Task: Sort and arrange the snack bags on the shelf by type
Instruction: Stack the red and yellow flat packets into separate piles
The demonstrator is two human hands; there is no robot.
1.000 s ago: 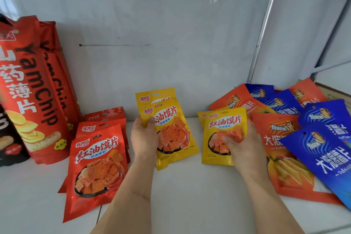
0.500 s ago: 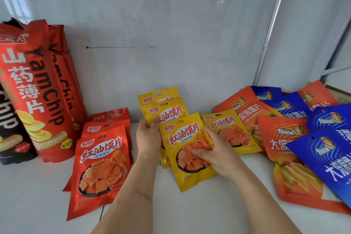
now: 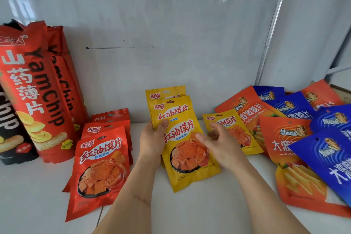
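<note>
A stack of three yellow snack bags [image 3: 187, 150] leans against the back wall at the shelf's middle. My left hand [image 3: 152, 138] grips the stack's left edge, thumb across the front bag. My right hand [image 3: 221, 144] hovers just right of the front bag with fingers loosely spread, holding nothing. Behind that hand one more yellow bag [image 3: 237, 131] lies on the shelf. Red bags of the same brand [image 3: 100, 169] stand in a row to the left.
Tall red yam chip bags [image 3: 36, 89] and a black chip bag [image 3: 11, 135] stand at the far left. Orange bags [image 3: 290, 161] and blue bags [image 3: 326, 157] lie mixed in an overlapping pile at the right. The white shelf [image 3: 199, 211] runs along the front.
My right hand carried a yellow bag leftward onto the front of the stack, then let go and drew back to the right. My left hand kept its hold on the stack.
</note>
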